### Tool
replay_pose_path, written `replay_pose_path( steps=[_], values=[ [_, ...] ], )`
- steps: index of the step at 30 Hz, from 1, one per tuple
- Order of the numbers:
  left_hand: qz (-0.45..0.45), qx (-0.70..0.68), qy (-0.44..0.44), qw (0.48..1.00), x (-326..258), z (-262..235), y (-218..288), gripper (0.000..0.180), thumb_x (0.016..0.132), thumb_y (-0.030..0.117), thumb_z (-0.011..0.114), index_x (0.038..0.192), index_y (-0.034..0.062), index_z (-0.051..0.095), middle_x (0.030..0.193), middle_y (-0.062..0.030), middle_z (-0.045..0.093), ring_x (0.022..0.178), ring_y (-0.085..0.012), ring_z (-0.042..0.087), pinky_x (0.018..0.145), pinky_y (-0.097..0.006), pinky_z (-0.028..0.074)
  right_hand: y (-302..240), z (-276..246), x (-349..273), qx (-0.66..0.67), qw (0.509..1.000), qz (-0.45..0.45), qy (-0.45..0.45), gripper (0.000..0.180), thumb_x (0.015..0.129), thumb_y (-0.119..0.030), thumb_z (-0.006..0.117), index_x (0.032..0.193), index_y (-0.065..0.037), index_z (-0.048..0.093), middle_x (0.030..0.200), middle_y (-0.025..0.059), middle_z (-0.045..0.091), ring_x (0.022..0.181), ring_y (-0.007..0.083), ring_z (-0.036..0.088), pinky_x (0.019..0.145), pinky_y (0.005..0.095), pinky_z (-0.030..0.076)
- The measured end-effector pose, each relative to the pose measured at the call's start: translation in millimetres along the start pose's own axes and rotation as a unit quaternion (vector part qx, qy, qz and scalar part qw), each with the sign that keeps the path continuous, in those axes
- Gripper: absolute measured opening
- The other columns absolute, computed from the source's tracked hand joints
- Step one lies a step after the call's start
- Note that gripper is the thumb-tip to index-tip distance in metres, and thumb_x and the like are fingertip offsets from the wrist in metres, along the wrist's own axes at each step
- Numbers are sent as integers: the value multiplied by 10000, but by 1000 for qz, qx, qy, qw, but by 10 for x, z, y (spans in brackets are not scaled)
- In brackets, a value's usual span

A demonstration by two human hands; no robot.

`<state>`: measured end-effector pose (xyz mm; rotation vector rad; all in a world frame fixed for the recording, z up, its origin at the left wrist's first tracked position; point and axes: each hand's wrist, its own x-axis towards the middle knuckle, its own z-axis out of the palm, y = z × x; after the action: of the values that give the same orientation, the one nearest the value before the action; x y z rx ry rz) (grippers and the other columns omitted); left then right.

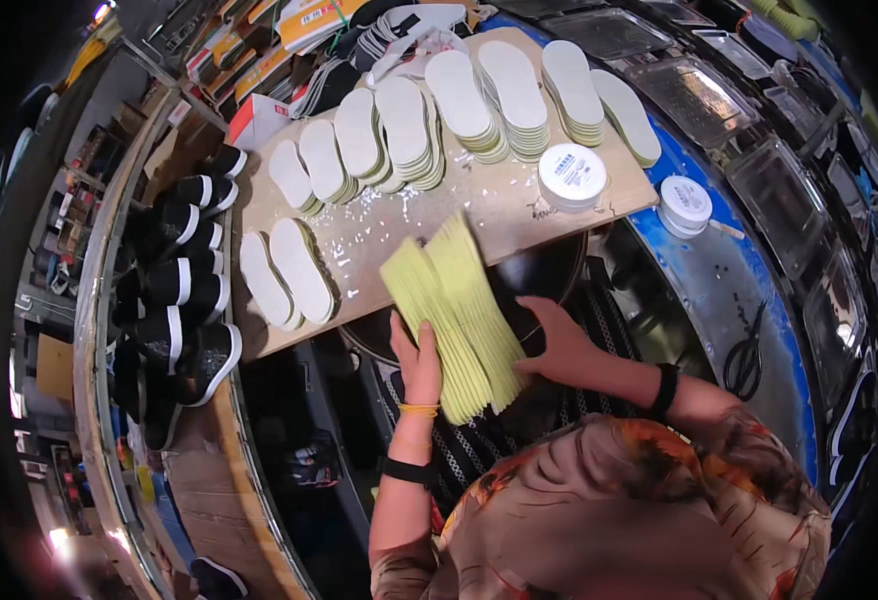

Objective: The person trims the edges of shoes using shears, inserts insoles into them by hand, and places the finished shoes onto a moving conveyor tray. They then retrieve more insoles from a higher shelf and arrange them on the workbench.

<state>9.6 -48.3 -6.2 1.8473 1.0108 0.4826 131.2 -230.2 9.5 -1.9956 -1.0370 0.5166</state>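
Note:
Two thick bundles of yellow-green shoe insoles (449, 315) stand side by side between my hands, seen edge-on and tilted over the table's near edge. My left hand (419, 360) presses along their left side, its fingers against the layers. At their lower right side, my right hand (561, 345) bears on the bundle with one finger stretched out apart from it. Some of its fingers are hidden. Beyond, several stacks of white-topped insoles (406, 125) lie in a row on the brown board (479, 220). Two more white insole stacks (299, 270) lie at its left end.
A white round tub (571, 177) stands on the board's right end, and another white tub (685, 205) on the blue-edged metal surface. Black scissors (744, 360) lie there too. Black shoes with white soles (174, 280) crowd the rack at left. Dark trays (694, 95) line the right.

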Motion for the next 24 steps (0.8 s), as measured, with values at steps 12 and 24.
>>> replay_pose_path(
  steps=[12,24],
  values=[
    [144,115,-12,983,-333,-62,100,955,631,260,736,1336,-43,169,1334,-261,238,1243,-386,252,1031,-395,245,-159,298,114,-145,977,-160,-2,881,580,-381,746,1291,-76,326,1327,239,260,1175,430,318,983,451,316],
    [150,141,97,974,-334,-310,130,759,702,116,597,1331,-37,200,1271,-275,351,1186,-393,350,1004,-398,289,-561,-122,130,-50,986,-37,-154,801,610,-139,683,1305,-51,293,1272,226,379,1113,351,444,933,366,385]
  ],
)
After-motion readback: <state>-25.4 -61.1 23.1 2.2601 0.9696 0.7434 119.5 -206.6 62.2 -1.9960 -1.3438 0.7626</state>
